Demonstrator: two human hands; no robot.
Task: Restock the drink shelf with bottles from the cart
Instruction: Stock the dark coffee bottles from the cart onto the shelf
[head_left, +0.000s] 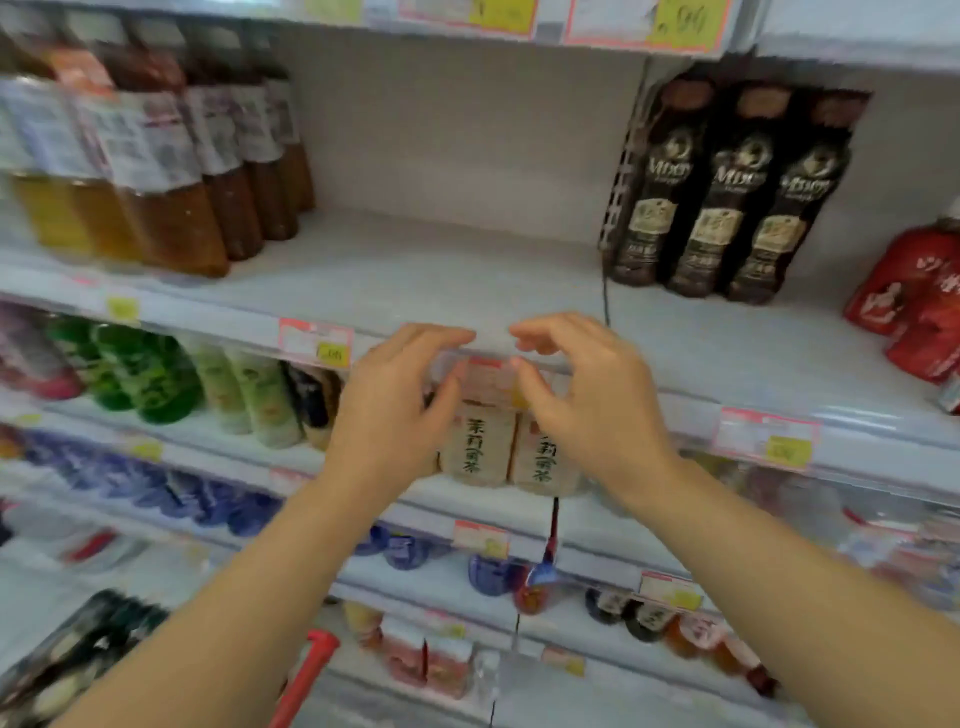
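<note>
**Q:** Arm pose at this entry?

**A:** Both forearms were raised and converged on the front edge of the shelf (415, 280). The left hand (400, 400) and the right hand (582, 395) faced each other, palms turned inward, wrists about level.

**Q:** Fingers?

**A:** They were arched and loosely curled on both hands. The left fingertips (460, 335) pointed at the right ones, with a small gap between. Each thumb hung below its fingers, spread away from them. Neither hand had hold of a bottle. A price tag (488, 376) sat on the shelf lip between the two thumbs. Contact with it could not be told because of blur.

**Q:** Bottles?

**A:** Two tea bottles (480, 452) with beige labels stood one tier down, beneath the fingertips and visible between the palms. Amber bottles (171, 208) stood on the shelf well left of the left fingers. Dark bottles (711, 208) stood beyond and to the right of the right fingers.

**Q:** Cart?

**A:** Only a red cart handle (311, 670) showed, under the left forearm and far below the fingers.
</note>
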